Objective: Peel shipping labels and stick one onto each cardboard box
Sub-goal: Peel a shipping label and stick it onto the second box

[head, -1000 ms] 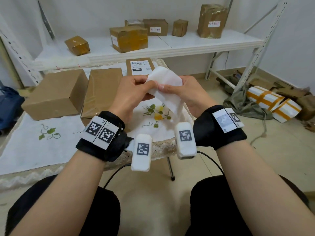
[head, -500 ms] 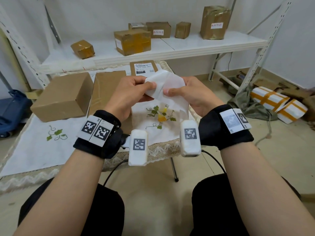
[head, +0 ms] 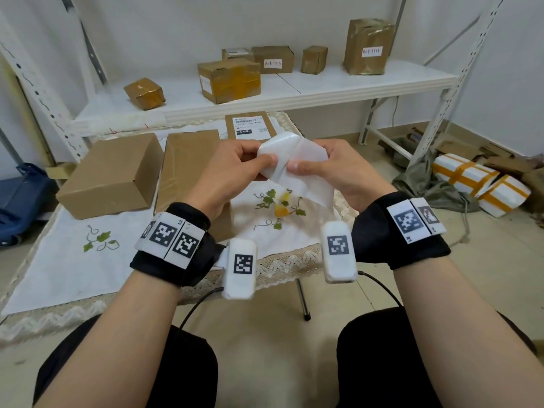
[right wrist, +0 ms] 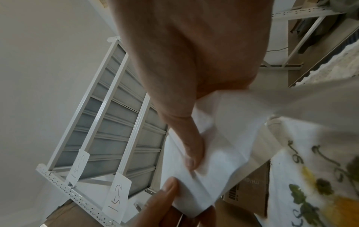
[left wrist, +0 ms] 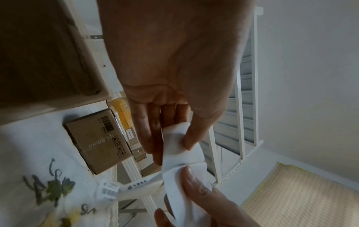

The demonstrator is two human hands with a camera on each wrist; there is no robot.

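Head view: left hand (head: 235,169) and right hand (head: 335,172) both pinch the label sheet (head: 290,160) above the table (head: 59,275), label now peeling further apart than before, sticking next.

"060" on box label (head: 246,126)

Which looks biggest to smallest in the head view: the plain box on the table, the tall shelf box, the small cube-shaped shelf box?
1. Plain box, though it sits nearest the camera.
2. Tall box.
3. Cube box.

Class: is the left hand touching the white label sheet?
Touching. The left wrist view shows the left hand pinching the white label sheet between thumb and fingers.
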